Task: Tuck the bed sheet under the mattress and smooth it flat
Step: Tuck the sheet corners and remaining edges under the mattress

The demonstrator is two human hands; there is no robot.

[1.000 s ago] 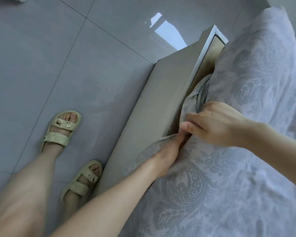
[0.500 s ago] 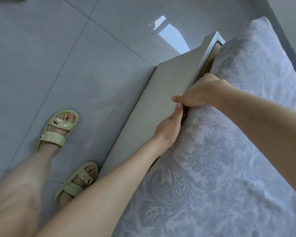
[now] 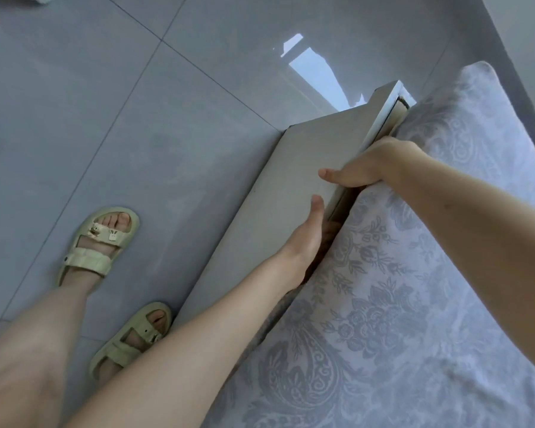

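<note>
A pale bed sheet with a grey floral pattern covers the mattress, which is hidden beneath it. Its edge runs down into the narrow gap beside the beige bed frame board. My left hand is pushed into that gap, its fingers hidden between board and mattress and its thumb pointing up along the board. My right hand sits a little farther along the same edge, with its fingers down in the gap and its thumb resting over the board's top. No loose fabric shows along this stretch.
Grey glossy floor tiles lie left of the bed, with a bright window reflection. My feet in pale green sandals stand close to the frame. A grey wall runs past the bed's far corner.
The bunched sheet that both hands held at the edge has gone down into the gap. My right hand has moved farther along the frame, and my left hand has sunk deeper.
</note>
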